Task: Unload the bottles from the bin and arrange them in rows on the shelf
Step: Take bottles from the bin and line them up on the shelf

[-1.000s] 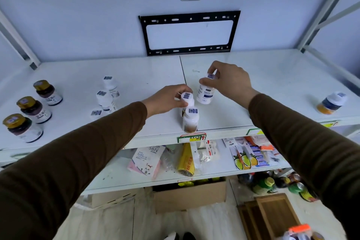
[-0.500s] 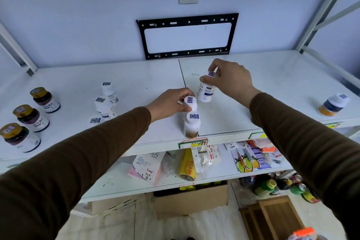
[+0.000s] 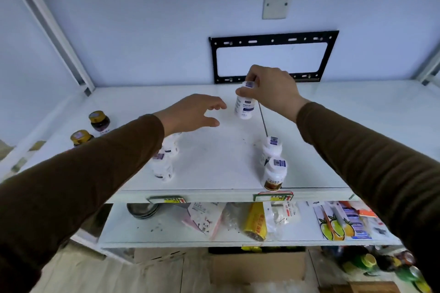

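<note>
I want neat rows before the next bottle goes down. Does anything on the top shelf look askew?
Nothing is tipped or spilled. The two white bottles near the front edge stand upright in line; the right hand holds a third bottle by its cap.

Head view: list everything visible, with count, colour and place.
white bottles: five, white; two near the front edge, two behind the left forearm, one held
amber jars: two, brown with gold lids, far left
shelf: white, top level
wall bracket: one, black, back wall
blank wall plate: one, grey, above the bracket
packets and bags: mixed colours, lower shelf
cardboard box: brown, floor
left hand: open, over the shelf
right hand: grip on the held bottle
</note>
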